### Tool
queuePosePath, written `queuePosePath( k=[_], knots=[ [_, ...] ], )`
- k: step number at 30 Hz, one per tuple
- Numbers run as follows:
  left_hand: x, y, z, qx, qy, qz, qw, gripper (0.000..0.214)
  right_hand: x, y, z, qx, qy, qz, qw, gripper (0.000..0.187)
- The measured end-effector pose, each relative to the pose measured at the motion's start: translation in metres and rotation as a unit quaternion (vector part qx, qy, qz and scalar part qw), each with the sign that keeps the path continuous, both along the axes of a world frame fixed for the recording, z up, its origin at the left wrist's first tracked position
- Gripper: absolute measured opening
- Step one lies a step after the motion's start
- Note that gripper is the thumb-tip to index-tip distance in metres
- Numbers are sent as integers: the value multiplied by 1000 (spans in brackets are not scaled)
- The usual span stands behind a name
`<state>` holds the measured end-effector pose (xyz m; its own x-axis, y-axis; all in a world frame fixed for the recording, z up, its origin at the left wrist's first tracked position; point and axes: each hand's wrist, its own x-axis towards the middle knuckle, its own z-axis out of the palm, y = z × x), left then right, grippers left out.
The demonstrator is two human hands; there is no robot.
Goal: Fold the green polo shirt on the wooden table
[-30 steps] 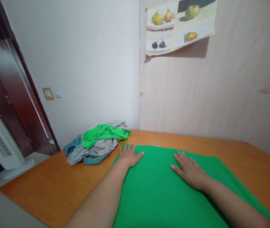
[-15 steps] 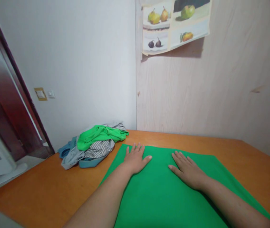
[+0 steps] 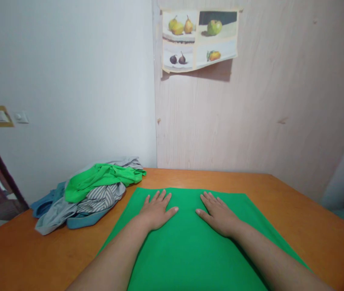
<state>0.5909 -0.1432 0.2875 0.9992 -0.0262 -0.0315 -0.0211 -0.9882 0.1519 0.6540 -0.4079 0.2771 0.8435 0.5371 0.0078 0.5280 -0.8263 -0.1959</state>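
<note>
A green cloth (image 3: 184, 254) lies spread flat on the wooden table, its far edge straight and its near part running out of the bottom of the view. My left hand (image 3: 156, 211) rests palm down on its far left part, fingers spread and thumb pointing inward. Palm down on the far right part lies my right hand (image 3: 219, 214), with fingers stretched out and the thumb toward the left hand. Neither hand grips the fabric. Both forearms cover parts of the cloth's sides.
Left of the cloth sits a crumpled pile of clothes, with a bright green garment (image 3: 99, 180) on top, a striped one (image 3: 99, 199) and blue ones below. The orange-brown table (image 3: 296, 214) meets the wall behind. A fruit poster (image 3: 199, 40) hangs there.
The camera view has turned to the right, so the pile, poster and cloth sit further left. Both hands stay flat on the cloth in nearly the same places.
</note>
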Motion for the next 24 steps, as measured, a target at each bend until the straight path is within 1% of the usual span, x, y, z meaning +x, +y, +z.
queuePosePath(
  k=[5,8,11,14,16,20,24],
  knots=[
    [1,1,0,7,-1,-4,1000,88,5,-8,1,4,7,-24,1000,93],
    [3,2,-1,10,-3,-3,1000,88,13,-15,-2,8,4,-56,998,92],
    [5,4,-4,10,-9,-3,1000,87,24,-27,-6,-1,2,-126,992,93],
    [7,5,-8,9,-13,-4,1000,87,36,-43,-9,-13,3,-219,976,96],
    [7,5,-8,9,-15,-4,1000,87,43,-53,-11,-15,0,-259,966,97],
    [6,4,-6,8,-13,-2,1000,87,51,-65,-15,-12,-3,-286,958,95],
    [3,2,-2,9,-6,-5,1000,89,50,-64,-16,-8,-10,-289,957,96]
  ],
)
